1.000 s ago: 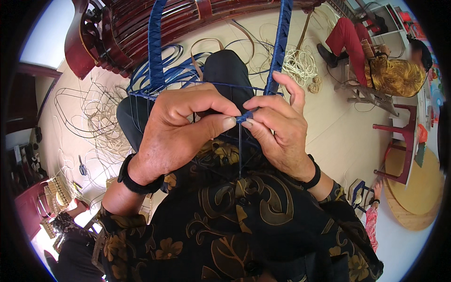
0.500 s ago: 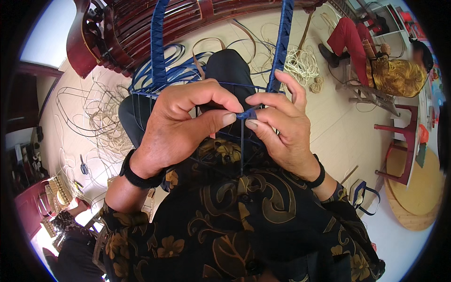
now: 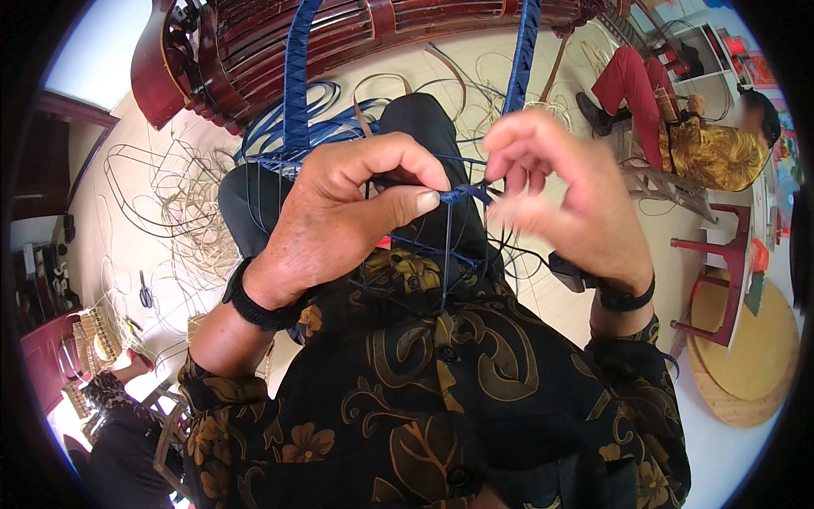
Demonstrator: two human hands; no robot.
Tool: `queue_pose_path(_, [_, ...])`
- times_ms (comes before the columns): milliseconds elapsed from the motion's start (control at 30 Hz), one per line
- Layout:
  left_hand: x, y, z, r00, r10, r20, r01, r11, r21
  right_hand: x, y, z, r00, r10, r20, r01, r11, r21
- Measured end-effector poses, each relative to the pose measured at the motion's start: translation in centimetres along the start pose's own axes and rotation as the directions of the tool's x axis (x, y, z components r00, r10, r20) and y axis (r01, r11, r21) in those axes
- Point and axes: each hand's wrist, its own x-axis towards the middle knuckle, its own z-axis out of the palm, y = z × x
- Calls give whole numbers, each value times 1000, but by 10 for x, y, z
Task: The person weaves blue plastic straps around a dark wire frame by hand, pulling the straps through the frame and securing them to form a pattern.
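Observation:
My left hand (image 3: 335, 216) pinches a short wrapped section of dark-blue strip (image 3: 454, 192) between thumb and forefinger. My right hand (image 3: 572, 204) is beside it on the right, smeared by motion, its fingers curled and partly apart near the strip’s end; whether it grips anything is unclear. A thin cord hangs down from the pinched section toward my patterned shirt. A blue cord frame spans my knees, partly hidden by my hands, with two tall wrapped blue straps (image 3: 298, 76) (image 3: 521, 59) rising behind them.
A carved red wooden bench (image 3: 356, 38) stands beyond my knees. Coils of pale cord (image 3: 191, 216), blue strips and scissors (image 3: 144, 288) lie on the floor. A seated person (image 3: 712, 148) is at right, near a red stool (image 3: 729, 267) and round boards (image 3: 742, 356); another person (image 3: 127, 441) is at lower left.
My right hand has swung outward to the right and turned, leaving the close grip beside my left thumb. My left hand has shifted slightly up and right, still pinching the blue strip.

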Motion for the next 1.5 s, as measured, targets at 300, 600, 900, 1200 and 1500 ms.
queue_pose_path(300, [-4, -4, 1, 999, 33, -14, -32, 998, 50, 17, 21, 1, 960, -277, 43, 281, 948, -149])
queue_pose_path(600, [-3, -6, -4, 984, 147, 97, -167, 952, 256, 61, 26, -2, 866, -283, 411, 410, 874, -262])
queue_pose_path(900, [-2, -13, 8, 987, 161, -12, -155, 966, 209, 46, 18, -2, 857, -404, 320, 490, 832, -261])
queue_pose_path(1200, [10, 21, -6, 958, -208, 198, 152, 952, 266, -19, 24, 41, 893, -402, -200, 323, 885, -335])
queue_pose_path(1500, [6, 15, -3, 991, -81, 106, 67, 990, 125, -25, 26, 71, 924, -125, -361, 154, 987, 53])
